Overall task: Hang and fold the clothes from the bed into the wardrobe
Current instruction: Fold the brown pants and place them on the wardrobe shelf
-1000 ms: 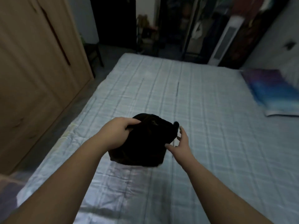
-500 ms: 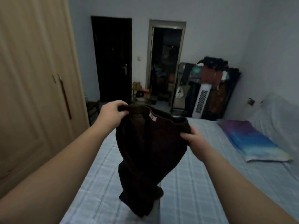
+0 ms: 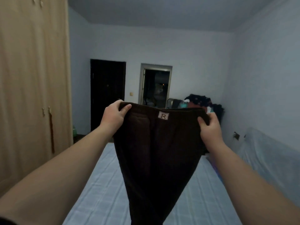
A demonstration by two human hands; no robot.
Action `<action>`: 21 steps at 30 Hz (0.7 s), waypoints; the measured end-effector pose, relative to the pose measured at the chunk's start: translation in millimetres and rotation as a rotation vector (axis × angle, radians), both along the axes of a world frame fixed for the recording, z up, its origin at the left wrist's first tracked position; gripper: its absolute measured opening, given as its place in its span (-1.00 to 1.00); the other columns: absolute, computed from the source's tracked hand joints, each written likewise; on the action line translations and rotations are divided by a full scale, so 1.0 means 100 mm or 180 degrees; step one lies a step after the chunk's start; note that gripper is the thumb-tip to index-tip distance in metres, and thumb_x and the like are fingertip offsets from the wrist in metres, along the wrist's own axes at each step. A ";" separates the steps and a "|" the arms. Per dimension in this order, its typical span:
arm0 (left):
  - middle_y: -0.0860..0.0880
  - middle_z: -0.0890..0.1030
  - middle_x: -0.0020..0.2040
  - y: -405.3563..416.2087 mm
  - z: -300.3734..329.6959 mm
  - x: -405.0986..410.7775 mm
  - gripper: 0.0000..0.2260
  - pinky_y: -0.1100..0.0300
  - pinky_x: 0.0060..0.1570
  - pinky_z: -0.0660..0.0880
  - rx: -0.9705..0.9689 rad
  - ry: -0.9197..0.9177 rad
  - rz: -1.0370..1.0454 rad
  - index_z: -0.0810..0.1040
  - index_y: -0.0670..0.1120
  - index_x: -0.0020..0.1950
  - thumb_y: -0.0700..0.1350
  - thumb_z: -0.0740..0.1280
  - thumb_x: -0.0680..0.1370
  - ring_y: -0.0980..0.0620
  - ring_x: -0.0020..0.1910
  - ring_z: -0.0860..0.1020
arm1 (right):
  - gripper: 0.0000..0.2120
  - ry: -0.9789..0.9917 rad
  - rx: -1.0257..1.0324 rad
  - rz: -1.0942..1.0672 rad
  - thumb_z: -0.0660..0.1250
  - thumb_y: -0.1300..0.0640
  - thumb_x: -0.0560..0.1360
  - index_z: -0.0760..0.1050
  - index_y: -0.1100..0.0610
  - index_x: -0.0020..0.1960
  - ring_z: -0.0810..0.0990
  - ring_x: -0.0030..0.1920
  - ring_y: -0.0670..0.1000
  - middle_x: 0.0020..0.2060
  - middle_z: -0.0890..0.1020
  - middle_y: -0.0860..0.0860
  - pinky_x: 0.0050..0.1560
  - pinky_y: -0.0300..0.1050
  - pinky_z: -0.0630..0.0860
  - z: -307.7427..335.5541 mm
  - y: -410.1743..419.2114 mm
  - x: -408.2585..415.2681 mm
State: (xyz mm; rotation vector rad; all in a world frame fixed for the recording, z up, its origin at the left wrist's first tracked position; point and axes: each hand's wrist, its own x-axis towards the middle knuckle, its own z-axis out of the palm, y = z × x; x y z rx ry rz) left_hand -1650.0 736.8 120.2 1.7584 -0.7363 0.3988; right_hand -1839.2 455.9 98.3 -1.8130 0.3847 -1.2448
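Left hand [image 3: 113, 116] and right hand [image 3: 210, 127] each have a closed grip on the waistband of the dark trousers [image 3: 155, 151], held up over the bed [image 3: 97, 192] so the legs hang straight, probably for folding; hem out of frame.

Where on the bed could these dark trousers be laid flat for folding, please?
The bed shows bare sheet between the wardrobe side and the hanging trousers, and another strip right of them toward the covered headboard. The far right corner, by the clothes pile, looks crowded. Left hand and right hand each grip the waistband.
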 end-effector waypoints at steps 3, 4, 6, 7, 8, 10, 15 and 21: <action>0.05 0.62 -0.16 -0.06 0.51 0.05 -0.81 0.29 -0.25 0.41 0.0064 -0.0386 0.0017 0.59 -0.04 -0.03 0.07 0.32 0.61 0.16 -0.16 0.56 | -0.94 -0.0288 -0.0337 -0.0172 0.30 0.09 0.61 0.41 0.01 0.02 0.52 -0.17 -0.04 -0.15 0.56 -0.03 -0.10 -0.10 0.42 0.51 -0.15 0.05; 0.04 0.62 -0.15 -0.08 0.67 0.08 -0.80 0.28 -0.24 0.41 0.0096 -0.0436 0.0001 0.59 -0.05 -0.02 0.06 0.33 0.60 0.14 -0.15 0.56 | -0.93 -0.0289 -0.0373 -0.0181 0.29 0.08 0.61 0.42 0.00 0.07 0.54 -0.13 -0.03 -0.10 0.58 -0.01 -0.06 -0.10 0.43 0.67 -0.20 0.08; 0.01 0.63 -0.12 -0.10 0.95 0.15 -0.79 0.24 -0.22 0.42 0.0164 -0.0427 -0.0079 0.59 -0.08 0.03 0.05 0.34 0.60 0.10 -0.12 0.57 | -0.83 -0.0203 -0.0433 -0.0186 0.28 0.02 0.60 0.45 -0.03 0.18 0.57 0.01 0.04 0.01 0.61 0.02 0.08 -0.03 0.48 0.94 -0.30 0.14; 0.00 0.63 -0.09 -0.10 1.05 0.19 -0.79 0.24 -0.22 0.43 0.0215 -0.0384 -0.0141 0.59 -0.09 0.07 0.04 0.35 0.60 0.09 -0.11 0.57 | -0.79 -0.0120 -0.0463 -0.0209 0.28 -0.03 0.58 0.47 -0.03 0.19 0.58 0.05 0.08 0.02 0.62 0.02 0.13 0.04 0.50 1.05 -0.35 0.17; -0.01 0.63 -0.07 -0.10 1.14 0.21 -0.79 0.26 -0.22 0.43 0.0273 -0.0323 -0.0236 0.58 -0.10 0.10 0.02 0.36 0.60 0.08 -0.10 0.58 | -0.78 -0.0036 -0.0493 -0.0256 0.28 -0.06 0.55 0.49 -0.03 0.17 0.60 0.06 0.12 0.00 0.63 0.02 0.15 0.10 0.52 1.15 -0.41 0.21; -0.04 0.64 -0.02 -0.08 1.24 0.23 -0.83 0.32 -0.26 0.48 0.0345 -0.0101 -0.0546 0.57 -0.11 0.14 -0.07 0.36 0.60 0.09 -0.10 0.62 | -0.86 0.0117 -0.0534 -0.0266 0.30 -0.01 0.56 0.50 -0.02 0.09 0.61 0.04 0.16 -0.06 0.63 0.03 0.13 0.13 0.54 1.31 -0.47 0.23; -0.18 0.67 0.03 0.01 1.25 0.20 -0.86 0.27 -0.26 0.60 0.0522 0.0594 -0.1294 0.58 -0.20 0.14 -0.23 0.34 0.59 0.07 -0.18 0.70 | -0.93 0.0252 -0.0294 -0.0149 0.38 0.04 0.54 0.55 0.03 -0.06 0.63 -0.07 0.11 -0.17 0.65 0.01 0.06 0.06 0.56 1.51 -0.44 0.12; -0.04 0.69 0.01 0.01 1.10 0.28 -0.84 0.26 -0.23 0.56 0.0426 0.0319 -0.1038 0.59 0.00 0.17 -0.04 0.26 0.66 0.04 -0.08 0.68 | -0.92 0.0414 -0.0141 0.0567 0.33 0.27 0.57 0.54 0.22 0.06 0.62 -0.19 0.06 -0.13 0.64 0.14 -0.09 -0.03 0.56 1.35 -0.39 -0.16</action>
